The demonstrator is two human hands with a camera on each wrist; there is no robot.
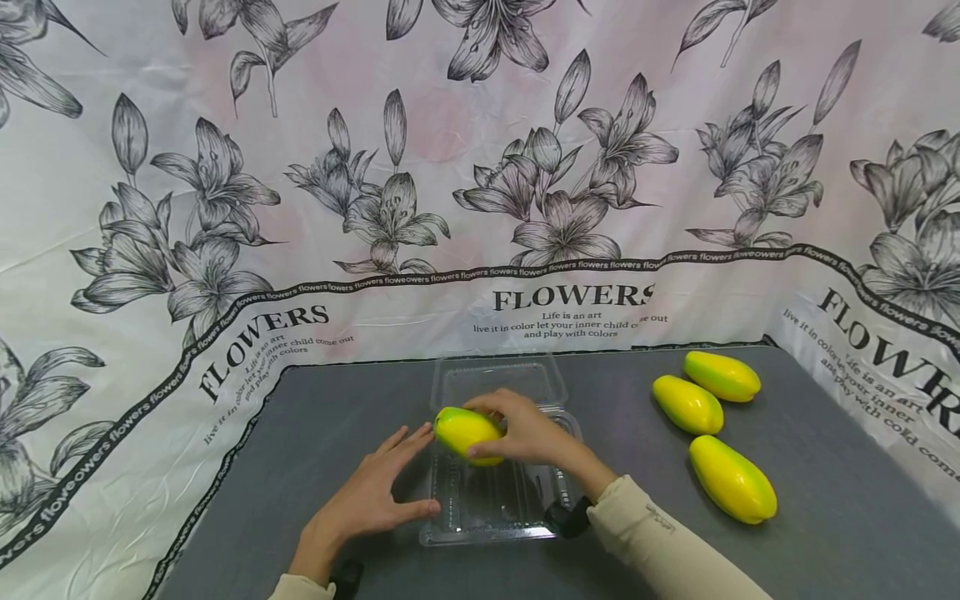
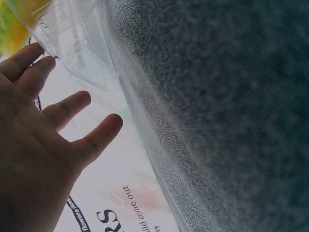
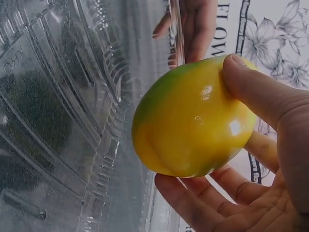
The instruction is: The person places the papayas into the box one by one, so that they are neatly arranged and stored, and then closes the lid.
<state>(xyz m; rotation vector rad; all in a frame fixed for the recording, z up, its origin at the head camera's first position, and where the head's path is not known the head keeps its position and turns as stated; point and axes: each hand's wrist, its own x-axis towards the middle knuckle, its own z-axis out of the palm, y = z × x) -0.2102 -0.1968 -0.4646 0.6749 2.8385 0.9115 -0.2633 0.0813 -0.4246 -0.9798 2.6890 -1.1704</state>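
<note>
My right hand (image 1: 527,429) grips a glossy yellow-green papaya (image 1: 462,430) over the left side of a clear plastic container (image 1: 491,504). In the right wrist view the thumb lies on one side of the papaya (image 3: 188,125) and the fingers curl round the other. My left hand (image 1: 365,497) is beside the container's left edge, fingers spread and thumb pointing towards the wall. In the left wrist view its fingertips (image 2: 47,62) are right at the clear wall. The container's hinged lid (image 1: 491,385) lies folded back, away from me.
Three more papayas lie to the right on the grey table (image 1: 622,533): one at the back (image 1: 722,376), one in the middle (image 1: 687,405) and one nearer (image 1: 732,479). A flower-printed cloth (image 1: 420,317) hangs behind the table and along its sides.
</note>
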